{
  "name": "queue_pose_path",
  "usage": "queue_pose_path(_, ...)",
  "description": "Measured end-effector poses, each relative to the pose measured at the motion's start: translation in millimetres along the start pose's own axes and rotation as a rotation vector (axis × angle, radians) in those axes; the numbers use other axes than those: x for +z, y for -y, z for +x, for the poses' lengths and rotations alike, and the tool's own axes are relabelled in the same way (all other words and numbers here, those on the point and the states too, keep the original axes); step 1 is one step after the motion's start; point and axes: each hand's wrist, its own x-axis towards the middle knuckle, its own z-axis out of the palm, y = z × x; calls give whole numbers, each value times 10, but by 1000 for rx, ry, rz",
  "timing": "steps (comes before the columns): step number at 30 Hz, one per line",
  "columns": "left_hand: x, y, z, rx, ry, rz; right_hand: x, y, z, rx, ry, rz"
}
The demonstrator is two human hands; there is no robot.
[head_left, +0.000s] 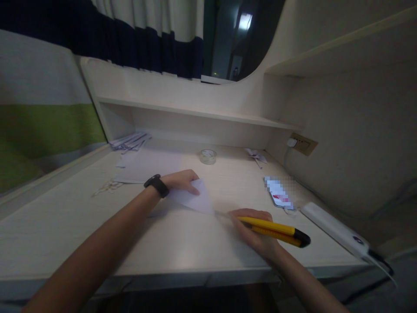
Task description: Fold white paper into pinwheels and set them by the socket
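My left hand (181, 180), with a black watch on the wrist, presses down on a folded white sheet of paper (195, 199) lying on the pale desk (182, 243). My right hand (252, 228) grips a yellow utility knife (275, 231) with a black end. Its blade points left and meets the paper's right edge.
A roll of clear tape (207, 156) stands behind the paper. Loose sheets (143, 167) and striped paper strips (130, 141) lie at the back left, a small folded paper (256, 155) at the back right. A phone (278, 192) and a white power strip (335, 228) lie on the right.
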Motion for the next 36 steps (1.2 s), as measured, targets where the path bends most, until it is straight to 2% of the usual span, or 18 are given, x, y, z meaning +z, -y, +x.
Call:
queue_pose_path(9,-29,-48,-78,26,-15,-85,-13,-27,21,20,21,35)
queue_pose_path(13,-36,-41,-78,46,-29,-119,-25,-1,8,42,-36,6)
queue_pose_path(17,23,-7,-29,30,-27,-146,-10,47,-15,107,-97,-11)
queue_pose_path(21,122,9,-4,17,0,-270,30,87,-53,164,-136,-41)
queue_pose_path(25,169,9,-7,23,3,-321,21,87,-80,141,-158,-63)
queue_pose_path(27,163,16,-1,39,-19,-274,-31,93,-72,72,-94,-55)
queue_pose_path(31,139,49,27,46,-34,-178,-205,170,1,-69,149,-46)
queue_pose_path(36,135,61,33,56,65,-197,-356,237,95,-114,300,62)
